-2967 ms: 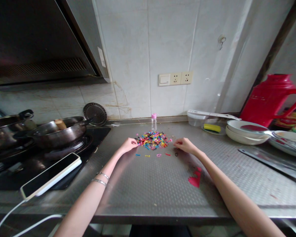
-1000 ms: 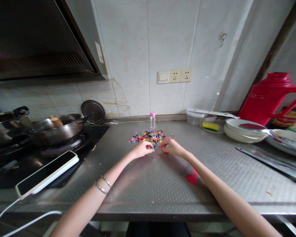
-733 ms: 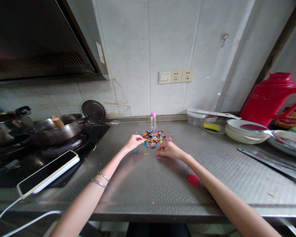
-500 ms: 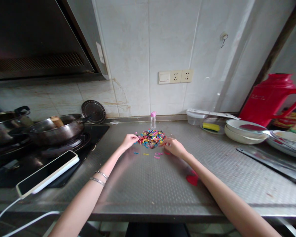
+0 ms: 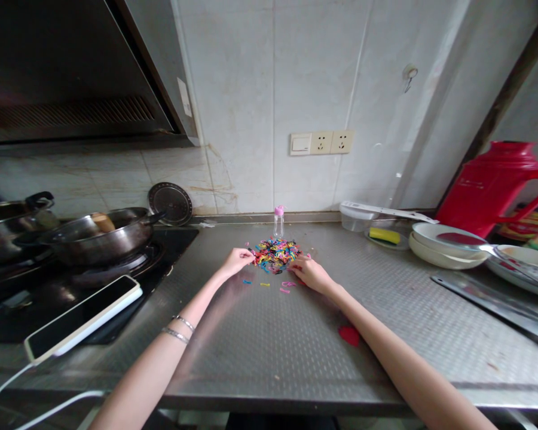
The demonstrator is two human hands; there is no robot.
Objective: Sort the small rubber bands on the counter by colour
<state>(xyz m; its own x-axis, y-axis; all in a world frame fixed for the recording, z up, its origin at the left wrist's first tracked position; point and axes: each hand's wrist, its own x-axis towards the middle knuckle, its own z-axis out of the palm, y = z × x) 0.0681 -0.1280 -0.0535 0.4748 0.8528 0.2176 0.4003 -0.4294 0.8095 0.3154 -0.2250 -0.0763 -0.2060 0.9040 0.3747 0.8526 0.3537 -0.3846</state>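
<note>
A heap of small multicoloured bands, rubber bands by their look (image 5: 275,255), lies on the steel counter. My left hand (image 5: 237,263) is at the heap's left edge, thumb and fingers pinched together; whatever is between the tips is too small to make out. At the right edge, my right hand (image 5: 311,273) has its fingers curled down against the bands, its fingertips partly hidden. In front of the heap lie a blue band (image 5: 247,282), a yellow band (image 5: 265,284) and several pink ones (image 5: 285,291). Behind it stands a small clear bottle with a pink cap (image 5: 278,224).
A red flat piece (image 5: 349,335) lies beside my right forearm. Left are a phone (image 5: 83,319) with a white cable and a pan (image 5: 103,239) on the stove. To the right sit a yellow sponge (image 5: 384,236), bowls (image 5: 446,251), a knife (image 5: 484,298) and a red thermos (image 5: 488,191).
My right hand has shifted slightly left, further over the heap's right edge. My left hand stays pinched at the left edge. The view has tilted a little.
</note>
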